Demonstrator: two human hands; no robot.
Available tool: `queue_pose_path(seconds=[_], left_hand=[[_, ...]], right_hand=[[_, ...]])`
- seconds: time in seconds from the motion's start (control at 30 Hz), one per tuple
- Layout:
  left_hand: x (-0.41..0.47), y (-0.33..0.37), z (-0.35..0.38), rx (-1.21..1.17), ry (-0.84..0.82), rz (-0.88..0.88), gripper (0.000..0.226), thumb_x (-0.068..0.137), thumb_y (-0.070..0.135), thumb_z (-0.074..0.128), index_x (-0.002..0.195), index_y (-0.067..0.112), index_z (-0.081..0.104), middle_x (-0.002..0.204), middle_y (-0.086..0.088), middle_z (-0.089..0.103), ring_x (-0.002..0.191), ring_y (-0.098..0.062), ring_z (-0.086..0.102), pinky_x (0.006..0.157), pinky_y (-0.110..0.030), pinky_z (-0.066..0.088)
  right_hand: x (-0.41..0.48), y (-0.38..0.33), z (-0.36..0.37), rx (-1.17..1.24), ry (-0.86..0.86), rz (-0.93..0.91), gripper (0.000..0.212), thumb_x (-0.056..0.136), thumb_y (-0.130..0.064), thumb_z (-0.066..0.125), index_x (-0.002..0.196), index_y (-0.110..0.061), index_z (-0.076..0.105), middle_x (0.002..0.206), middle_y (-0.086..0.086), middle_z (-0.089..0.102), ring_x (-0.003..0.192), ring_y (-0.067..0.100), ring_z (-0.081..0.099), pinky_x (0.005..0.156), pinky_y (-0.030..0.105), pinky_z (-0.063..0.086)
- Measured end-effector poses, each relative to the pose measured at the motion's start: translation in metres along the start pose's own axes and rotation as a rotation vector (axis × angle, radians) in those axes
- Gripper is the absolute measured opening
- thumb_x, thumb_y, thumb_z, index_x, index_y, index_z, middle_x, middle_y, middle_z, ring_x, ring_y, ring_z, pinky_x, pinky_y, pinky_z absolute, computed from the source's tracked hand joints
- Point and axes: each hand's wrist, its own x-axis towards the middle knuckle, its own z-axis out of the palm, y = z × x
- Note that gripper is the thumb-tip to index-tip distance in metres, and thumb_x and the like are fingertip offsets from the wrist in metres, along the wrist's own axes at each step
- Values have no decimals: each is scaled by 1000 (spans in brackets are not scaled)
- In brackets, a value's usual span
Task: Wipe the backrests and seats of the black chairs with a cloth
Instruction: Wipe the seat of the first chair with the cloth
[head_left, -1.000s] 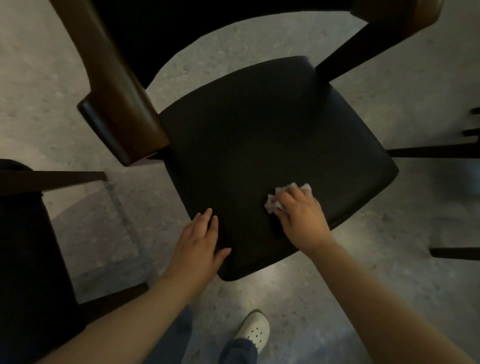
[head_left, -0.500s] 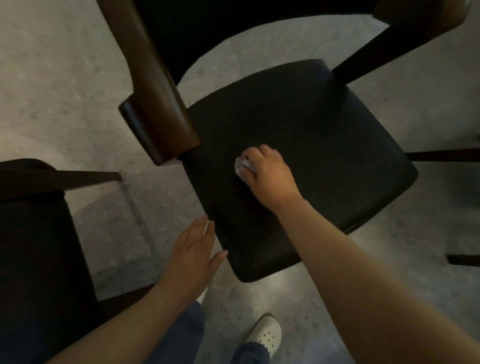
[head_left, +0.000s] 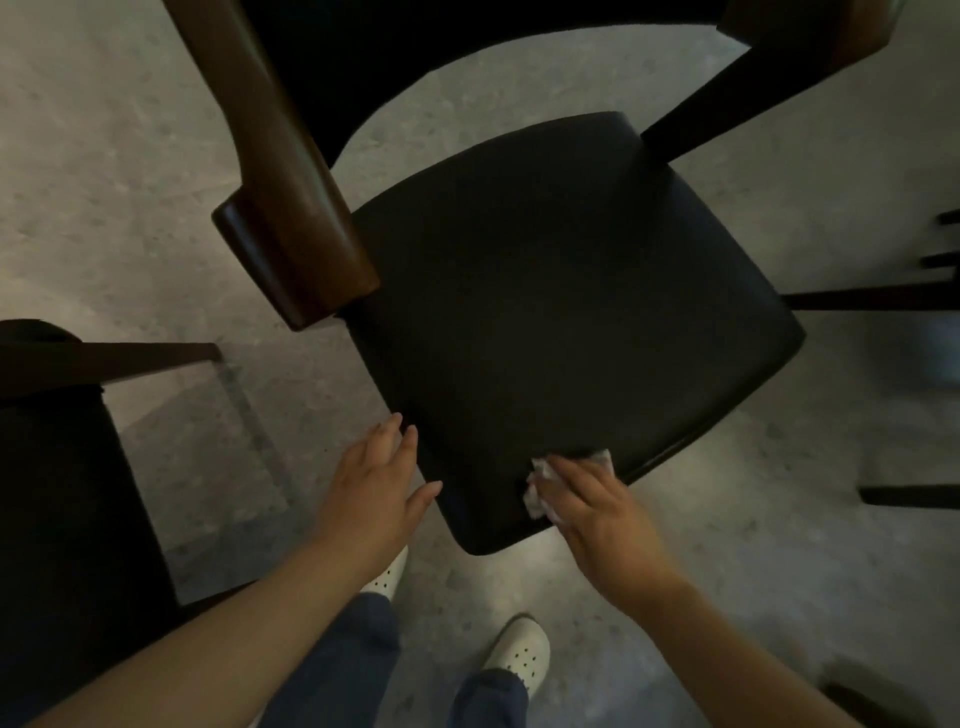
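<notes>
A black chair seat (head_left: 561, 312) fills the middle of the view, with a curved black backrest (head_left: 441, 57) and brown wooden armrests (head_left: 291, 228) above it. My right hand (head_left: 602, 514) presses a crumpled white cloth (head_left: 543, 480) on the seat's near front edge. My left hand (head_left: 376, 488) hovers flat, fingers spread, at the seat's near left corner, holding nothing.
A second black chair (head_left: 57, 467) stands at the left with a dark rail (head_left: 114, 358). Dark furniture legs (head_left: 872, 299) cross the right side. Grey speckled floor (head_left: 104, 171) lies all around. My white shoes (head_left: 522, 652) stand below the seat.
My right hand has dragged the cloth from the seat's left middle back to its near front edge. The left hand stayed by the near left corner.
</notes>
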Motion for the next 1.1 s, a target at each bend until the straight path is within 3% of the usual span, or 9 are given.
queue_pose_path(seconds=[0.07,0.17,0.3,0.4,0.53,0.6,0.67,0.87,1.1], left_hand=[[1,10,-1,18,-22,16,70,100,51,34,156,20,6,163,-1,-5,150,-19,3,121,-33,15],[2,21,-3,39,-54,32,70,100,52,33,156,21,5,163,-1,-6,150,-20,-2,121,-34,13],[6,29,-6,42,-44,45,70,100,52,33,156,21,5,163,0,-6,150,-19,-4,120,-33,9],[11,30,-7,47,-46,60,69,100,51,34,156,21,6,163,0,-5,150,-19,-4,120,-33,9],[17,30,-9,58,-44,51,69,100,50,35,156,21,8,163,0,-3,150,-19,-3,121,-34,11],[18,34,-8,68,-55,57,69,100,50,36,155,21,8,163,0,-3,150,-19,-3,122,-35,12],[19,42,-7,89,-68,67,69,100,50,36,155,21,8,163,0,-3,150,-19,-3,122,-36,12],[26,77,-6,128,-78,118,71,100,47,41,156,21,6,163,-1,-2,150,-21,-2,122,-39,13],[48,126,-7,168,-126,215,79,96,45,51,155,25,3,163,3,-6,150,-20,-6,122,-43,14]], right_hand=[[-26,1,-2,31,49,5,44,91,-33,55,134,-30,52,138,-1,53,122,22,53,90,40,55],[-18,-2,-24,127,167,93,46,97,-39,44,141,-28,45,138,-3,48,116,12,51,91,22,44],[50,9,-53,240,369,351,50,90,-33,62,136,-26,44,141,-1,39,123,16,46,97,31,48],[78,26,-53,248,330,491,40,95,-36,55,134,-26,51,144,-1,38,131,20,36,104,33,37],[21,15,-4,361,254,395,46,92,-22,59,135,-33,48,141,-9,37,126,10,39,107,28,36],[-18,3,16,450,206,331,40,90,-26,58,128,-36,51,128,-17,37,107,5,50,92,30,52],[-37,2,24,472,179,312,35,88,-33,54,122,-33,58,119,-21,38,95,7,54,77,30,55],[-28,41,-10,563,410,514,27,90,-36,57,112,-23,63,111,-12,48,84,11,60,68,30,58],[-30,115,-40,578,609,805,25,97,-24,55,115,-11,68,110,4,58,90,14,57,70,6,34]])
